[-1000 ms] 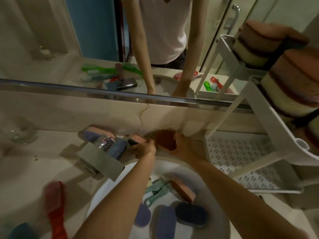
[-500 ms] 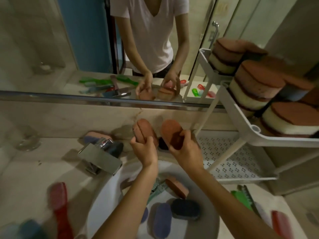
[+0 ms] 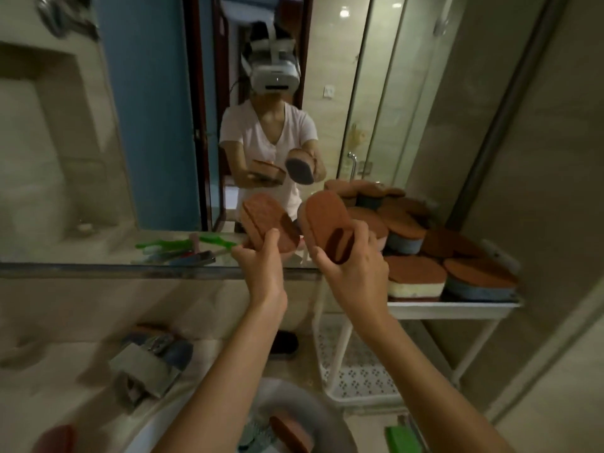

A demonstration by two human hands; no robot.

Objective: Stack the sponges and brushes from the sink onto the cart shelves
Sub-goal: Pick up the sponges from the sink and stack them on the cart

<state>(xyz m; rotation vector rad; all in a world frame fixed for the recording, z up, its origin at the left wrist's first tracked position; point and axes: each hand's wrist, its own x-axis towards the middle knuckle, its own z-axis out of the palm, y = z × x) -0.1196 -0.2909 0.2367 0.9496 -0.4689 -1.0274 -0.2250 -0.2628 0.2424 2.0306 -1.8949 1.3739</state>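
Head view: both hands were raised in front of the wall mirror [image 3: 147, 125], above the white round sink basin [image 3: 327, 413].

The left hand [image 3: 261, 259] gripped a reddish-brown oval scouring sponge [image 3: 266, 217] by its lower end, with the thumb on the near face and the fingers curled behind. This sponge stood tilted, its rough face toward the camera.

The right hand [image 3: 354, 269] gripped a second reddish-brown oval sponge [image 3: 323, 220] in the same manner, with the thumb pressed on the near face. The two sponges were just beside each other but apart (a narrow gap showed between them). Both were in the air, left of the cart's upper level and not resting on it.

A white plastic tiered cart [image 3: 341, 348] stood right of the sink. Its top shelf [image 3: 457, 305] carried a heap of oval sponges [image 3: 415, 230], which had brown tops with cream or blue foam beneath and were piled in several layers. The perforated lower shelf [image 3: 359, 374] showed beneath it.

One brown-topped sponge [image 3: 289, 433] lay in the basin; the teal items beside it were too blurred to identify. A chrome block-shaped faucet [image 3: 143, 371] stood left of the basin. A green plastic brush [image 3: 402, 439] lay on the counter near the cart's foot.
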